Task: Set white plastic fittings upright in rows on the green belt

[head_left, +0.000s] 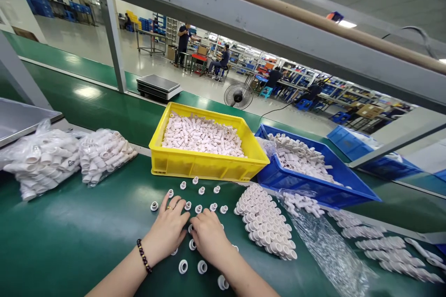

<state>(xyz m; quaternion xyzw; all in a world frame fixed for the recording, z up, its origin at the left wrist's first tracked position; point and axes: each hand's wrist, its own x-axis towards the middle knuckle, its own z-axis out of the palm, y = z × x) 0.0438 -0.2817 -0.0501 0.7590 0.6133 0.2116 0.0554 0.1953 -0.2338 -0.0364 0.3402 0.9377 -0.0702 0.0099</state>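
Small white flanged plastic pipe fittings point(183, 267) stand spaced apart on the green work surface point(104, 236). My left hand point(169, 222), with a ring and a dark beaded bracelet point(144, 256), reaches among them with its fingers spread; the index fingertip is at one white fitting point(170, 193). Close beside it, my right hand point(211, 236) is low over the surface with fingers curled together. A fitting point(190, 229) shows at its left edge, between the two hands. Whatever is under the right fingers is hidden. Several more fittings stand beyond both hands.
A yellow bin point(209, 167) and a blue bin point(313, 190) hold white pipe pieces. Stacked white tubes point(266, 222) lie to the right, beside a clear plastic bag point(331, 246). Bagged pieces point(49, 160) sit left. A scale point(158, 86) stands behind; a metal frame crosses above.
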